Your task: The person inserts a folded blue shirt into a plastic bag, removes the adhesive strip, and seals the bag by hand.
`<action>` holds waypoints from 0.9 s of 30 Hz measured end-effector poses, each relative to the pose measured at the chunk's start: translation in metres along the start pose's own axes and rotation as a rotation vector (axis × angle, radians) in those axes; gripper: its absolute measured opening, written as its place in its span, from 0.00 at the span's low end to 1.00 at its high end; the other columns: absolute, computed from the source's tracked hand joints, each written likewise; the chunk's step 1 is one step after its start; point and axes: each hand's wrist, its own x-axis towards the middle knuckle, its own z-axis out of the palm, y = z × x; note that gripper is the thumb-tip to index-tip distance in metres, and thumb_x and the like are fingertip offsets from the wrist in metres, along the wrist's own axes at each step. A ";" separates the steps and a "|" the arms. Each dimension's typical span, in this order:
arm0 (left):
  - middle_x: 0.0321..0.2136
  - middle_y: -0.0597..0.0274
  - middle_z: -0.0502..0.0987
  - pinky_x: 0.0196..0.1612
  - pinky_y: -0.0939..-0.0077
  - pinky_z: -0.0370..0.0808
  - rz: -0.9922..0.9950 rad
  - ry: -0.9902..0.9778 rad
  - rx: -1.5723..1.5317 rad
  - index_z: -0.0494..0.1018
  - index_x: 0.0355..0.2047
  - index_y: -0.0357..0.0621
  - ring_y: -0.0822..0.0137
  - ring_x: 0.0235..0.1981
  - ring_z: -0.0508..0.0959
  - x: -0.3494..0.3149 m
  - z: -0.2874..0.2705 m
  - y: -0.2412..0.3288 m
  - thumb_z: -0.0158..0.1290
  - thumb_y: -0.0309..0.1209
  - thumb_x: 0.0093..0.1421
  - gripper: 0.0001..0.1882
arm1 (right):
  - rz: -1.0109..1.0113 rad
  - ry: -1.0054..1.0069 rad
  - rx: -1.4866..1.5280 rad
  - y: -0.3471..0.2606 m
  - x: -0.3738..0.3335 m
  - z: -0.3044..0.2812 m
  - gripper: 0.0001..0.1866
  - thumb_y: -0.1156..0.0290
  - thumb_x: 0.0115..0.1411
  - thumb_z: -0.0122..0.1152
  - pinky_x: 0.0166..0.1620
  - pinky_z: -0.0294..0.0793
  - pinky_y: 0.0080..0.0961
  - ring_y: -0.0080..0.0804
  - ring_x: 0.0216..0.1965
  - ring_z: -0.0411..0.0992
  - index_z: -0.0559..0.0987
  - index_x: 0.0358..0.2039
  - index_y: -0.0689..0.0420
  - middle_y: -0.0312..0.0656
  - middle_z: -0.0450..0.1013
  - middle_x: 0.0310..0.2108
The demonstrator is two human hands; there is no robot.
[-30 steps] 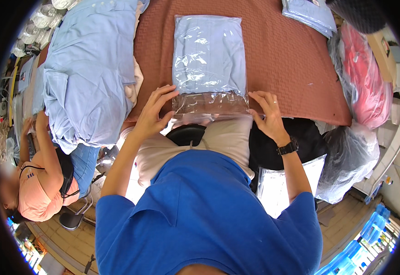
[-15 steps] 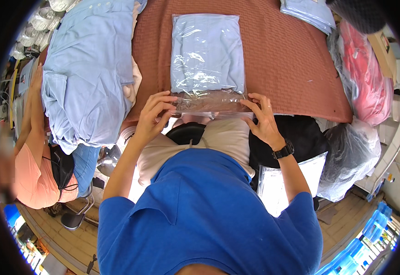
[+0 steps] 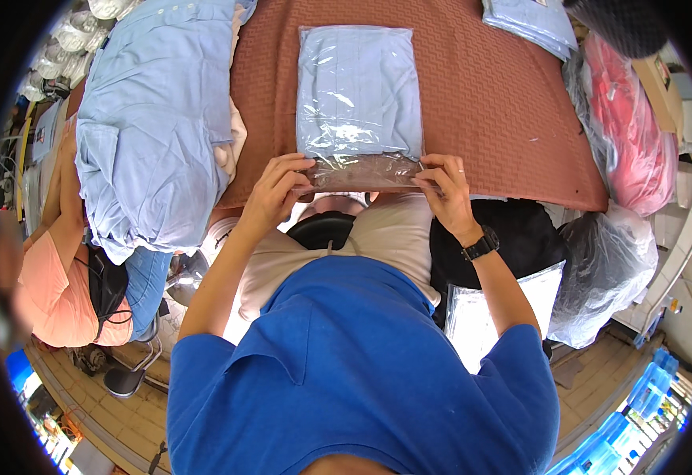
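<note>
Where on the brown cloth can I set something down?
Widest: the brown cloth between the bagged blue garment and the wrapped red bundle. Narrower: between that garment and the blue clothing pile. Crowded: the near edge, where left hand and right hand hold the bag.

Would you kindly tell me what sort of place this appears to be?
It looks like a garment-packing workplace: a pile of light-blue garments sits left of a folded blue garment in a clear bag, and more packaged blue clothing lies at the upper right.
</note>
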 end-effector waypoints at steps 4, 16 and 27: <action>0.51 0.54 0.81 0.54 0.60 0.76 -0.078 0.088 -0.134 0.74 0.39 0.39 0.49 0.53 0.78 0.005 0.009 0.000 0.61 0.16 0.54 0.13 | -0.052 0.057 0.007 -0.007 0.009 0.001 0.13 0.82 0.52 0.72 0.48 0.76 0.34 0.46 0.50 0.71 0.81 0.39 0.61 0.46 0.76 0.49; 0.36 0.53 0.83 0.39 0.70 0.78 -0.236 0.183 -0.223 0.76 0.37 0.34 0.57 0.37 0.83 0.013 0.019 -0.018 0.56 0.17 0.64 0.02 | -0.121 0.076 0.098 0.013 0.031 0.008 0.11 0.90 0.55 0.63 0.43 0.77 0.34 0.45 0.41 0.75 0.80 0.37 0.62 0.45 0.78 0.38; 0.27 0.56 0.80 0.34 0.66 0.77 -0.314 0.229 -0.106 0.73 0.34 0.36 0.54 0.30 0.82 0.029 0.020 -0.015 0.55 0.24 0.67 0.05 | 0.068 0.082 0.178 0.022 0.030 0.016 0.01 0.82 0.65 0.60 0.37 0.76 0.32 0.42 0.32 0.76 0.77 0.36 0.63 0.48 0.77 0.32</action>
